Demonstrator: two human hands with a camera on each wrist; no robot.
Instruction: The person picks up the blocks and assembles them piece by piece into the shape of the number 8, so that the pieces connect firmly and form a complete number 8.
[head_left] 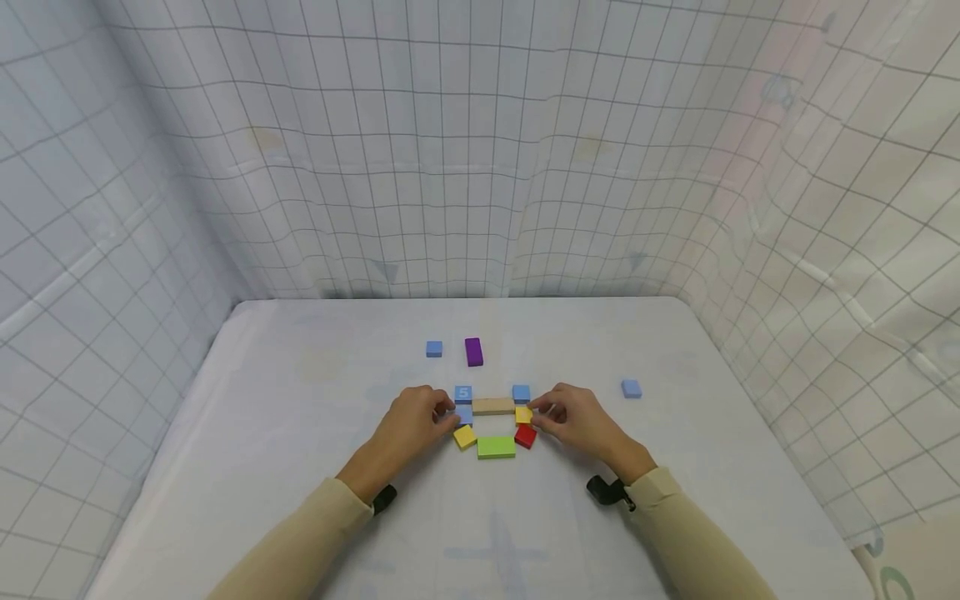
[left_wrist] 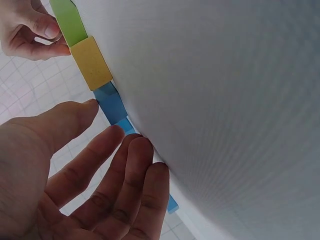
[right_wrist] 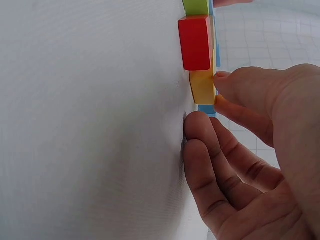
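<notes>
Small coloured blocks form a ring on the white table. My left hand [head_left: 411, 419] has its thumb and fingertips at the outer edge of a light blue block [head_left: 465, 414]. Above that sits a blue block marked 5 [head_left: 463, 393], below it a tilted yellow block [head_left: 465, 437]. My right hand [head_left: 576, 419] touches the right side of another yellow block [right_wrist: 202, 89] with thumb and forefinger, the other fingers loosely bent. A blue block [head_left: 521, 393] lies beyond it, a tilted red block [right_wrist: 196, 44] nearer. A natural wood block [head_left: 492, 407] and a green block [head_left: 497, 447] span between the sides.
Farther back on the table [head_left: 322, 517] lie a purple block [head_left: 474, 352] and a small blue block [head_left: 434, 349]. Another blue block [head_left: 632, 388] lies off to the right. White grid-patterned curtains [head_left: 450, 167] surround the table at the back and sides.
</notes>
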